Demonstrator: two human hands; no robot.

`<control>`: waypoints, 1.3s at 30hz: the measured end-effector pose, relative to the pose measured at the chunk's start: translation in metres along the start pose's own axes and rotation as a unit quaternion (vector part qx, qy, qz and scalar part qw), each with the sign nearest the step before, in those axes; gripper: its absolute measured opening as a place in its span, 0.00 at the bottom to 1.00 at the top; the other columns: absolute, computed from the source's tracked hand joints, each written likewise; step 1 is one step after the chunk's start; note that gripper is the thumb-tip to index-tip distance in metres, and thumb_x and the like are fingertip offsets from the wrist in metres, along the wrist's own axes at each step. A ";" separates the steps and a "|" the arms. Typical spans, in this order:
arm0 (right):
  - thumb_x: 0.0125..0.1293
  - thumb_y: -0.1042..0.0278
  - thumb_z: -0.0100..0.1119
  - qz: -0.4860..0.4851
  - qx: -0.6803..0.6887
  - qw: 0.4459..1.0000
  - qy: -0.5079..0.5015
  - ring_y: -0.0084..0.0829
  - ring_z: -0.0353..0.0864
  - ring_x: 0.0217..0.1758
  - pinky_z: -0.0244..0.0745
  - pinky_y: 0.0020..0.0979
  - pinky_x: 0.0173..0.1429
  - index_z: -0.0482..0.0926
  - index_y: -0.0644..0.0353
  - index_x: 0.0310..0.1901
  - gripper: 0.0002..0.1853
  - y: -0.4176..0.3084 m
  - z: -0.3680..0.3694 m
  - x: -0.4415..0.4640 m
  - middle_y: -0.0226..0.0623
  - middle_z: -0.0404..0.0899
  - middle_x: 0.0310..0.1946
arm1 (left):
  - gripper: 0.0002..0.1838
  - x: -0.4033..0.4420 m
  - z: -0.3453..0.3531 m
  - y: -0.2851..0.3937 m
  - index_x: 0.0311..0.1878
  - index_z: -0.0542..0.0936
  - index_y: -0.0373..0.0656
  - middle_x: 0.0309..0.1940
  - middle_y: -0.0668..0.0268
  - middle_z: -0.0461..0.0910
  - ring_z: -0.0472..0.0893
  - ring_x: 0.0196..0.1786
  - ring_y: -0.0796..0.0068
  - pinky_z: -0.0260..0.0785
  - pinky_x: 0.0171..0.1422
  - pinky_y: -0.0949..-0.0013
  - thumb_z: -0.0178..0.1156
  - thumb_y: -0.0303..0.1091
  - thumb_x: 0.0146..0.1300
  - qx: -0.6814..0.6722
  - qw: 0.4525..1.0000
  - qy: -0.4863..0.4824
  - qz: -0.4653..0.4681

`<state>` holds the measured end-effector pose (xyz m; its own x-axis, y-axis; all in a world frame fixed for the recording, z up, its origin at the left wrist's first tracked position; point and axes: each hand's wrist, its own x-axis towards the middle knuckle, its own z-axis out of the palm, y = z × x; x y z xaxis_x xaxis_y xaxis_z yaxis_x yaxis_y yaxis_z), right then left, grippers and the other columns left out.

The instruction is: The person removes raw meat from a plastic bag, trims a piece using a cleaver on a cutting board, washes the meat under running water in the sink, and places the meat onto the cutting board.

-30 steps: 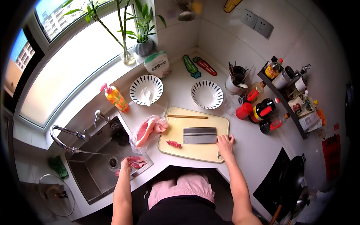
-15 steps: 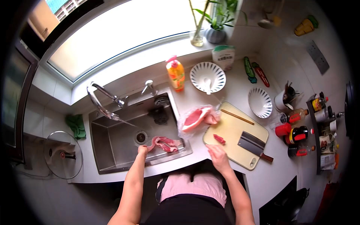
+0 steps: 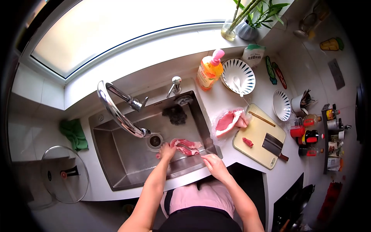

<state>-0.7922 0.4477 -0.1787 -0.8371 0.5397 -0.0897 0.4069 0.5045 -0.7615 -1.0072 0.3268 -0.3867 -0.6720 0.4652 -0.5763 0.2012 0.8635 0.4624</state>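
My left hand point(image 3: 167, 152) is closed on a strip of raw meat point(image 3: 187, 146) over the steel sink point(image 3: 127, 154). The strip hangs to the right of my fingers, and a bit of it shows at their left. Near the sink's front right edge is my right hand point(image 3: 215, 165), its fingers bent close together; whether they pinch anything is too small to tell. A larger piece of meat point(image 3: 227, 123) lies in clear plastic beside the cutting board point(image 3: 247, 152). On the board are a small meat piece point(image 3: 247, 142), a cleaver point(image 3: 273, 145) and chopsticks point(image 3: 262, 118).
The faucet point(image 3: 119, 116) arches over the sink. Behind the counter stand a soap bottle point(image 3: 209, 71) and a bowl with a spoon point(image 3: 243, 73). Another bowl point(image 3: 281, 105) sits farther right, near bottles point(image 3: 309, 136). A green cloth point(image 3: 74, 134) and a glass lid point(image 3: 65, 174) are at left.
The view has swung toward the sink. My right hand has left the cleaver's side of the board for the sink's edge. My left hand still holds the meat; the faucet's water stream no longer shows.
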 end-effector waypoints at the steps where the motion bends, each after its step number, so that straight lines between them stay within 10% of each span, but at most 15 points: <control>1: 0.64 0.71 0.55 0.020 -0.001 1.000 0.001 0.44 0.78 0.47 0.73 0.39 0.52 0.79 0.62 0.45 0.10 0.000 0.000 -0.002 0.43 0.80 0.41 | 0.27 0.000 -0.002 0.013 0.48 0.78 0.43 0.52 0.52 0.76 0.70 0.61 0.54 0.59 0.66 0.56 0.66 0.49 0.48 -0.008 0.998 0.037 -0.055; 5: 0.65 0.71 0.54 0.066 0.001 0.998 -0.004 0.45 0.78 0.46 0.73 0.39 0.51 0.80 0.63 0.44 0.10 0.006 0.000 -0.006 0.44 0.80 0.40 | 0.26 0.017 0.019 0.020 0.47 0.78 0.41 0.49 0.52 0.78 0.74 0.56 0.51 0.63 0.63 0.54 0.66 0.44 0.46 0.078 0.994 0.072 -0.006; 14: 0.68 0.68 0.52 0.074 0.049 0.995 0.039 0.42 0.80 0.44 0.74 0.34 0.49 0.79 0.65 0.47 0.12 0.015 0.022 0.036 0.45 0.81 0.39 | 0.14 -0.054 -0.052 0.067 0.43 0.73 0.39 0.36 0.65 0.80 0.81 0.39 0.76 0.73 0.40 0.74 0.58 0.20 0.51 -0.486 0.855 -0.166 0.067; 22: 0.71 0.57 0.51 0.092 0.327 0.938 -0.071 0.27 0.76 0.51 0.68 0.31 0.59 0.77 0.68 0.52 0.20 -0.019 0.053 0.108 0.37 0.80 0.46 | 0.17 -0.112 -0.111 0.093 0.41 0.71 0.42 0.36 0.70 0.77 0.75 0.42 0.82 0.68 0.49 0.76 0.67 0.19 0.52 -0.526 0.829 -0.038 0.189; 29: 0.65 0.67 0.62 0.127 0.601 0.771 -0.169 0.30 0.80 0.50 0.73 0.33 0.57 0.71 0.67 0.56 0.21 -0.047 0.059 0.127 0.43 0.80 0.47 | 0.14 -0.133 -0.132 0.077 0.40 0.72 0.41 0.34 0.71 0.77 0.75 0.38 0.82 0.69 0.47 0.76 0.66 0.23 0.55 -0.422 0.881 0.052 0.208; 39: 0.73 0.50 0.47 0.122 0.557 0.798 -0.195 0.30 0.82 0.46 0.75 0.34 0.54 0.79 0.65 0.46 0.23 -0.053 0.035 0.131 0.46 0.81 0.47 | 0.15 -0.147 -0.124 0.083 0.45 0.72 0.41 0.27 0.72 0.74 0.77 0.31 0.82 0.72 0.36 0.75 0.52 0.45 0.71 -0.582 0.790 -0.047 0.188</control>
<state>-0.9359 0.4676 -0.1728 -0.9212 0.1695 -0.3503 0.1794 -0.6137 -0.7689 -0.9801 0.3060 -0.1803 -0.6535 0.7062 -0.2723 -0.4539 -0.0778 0.8876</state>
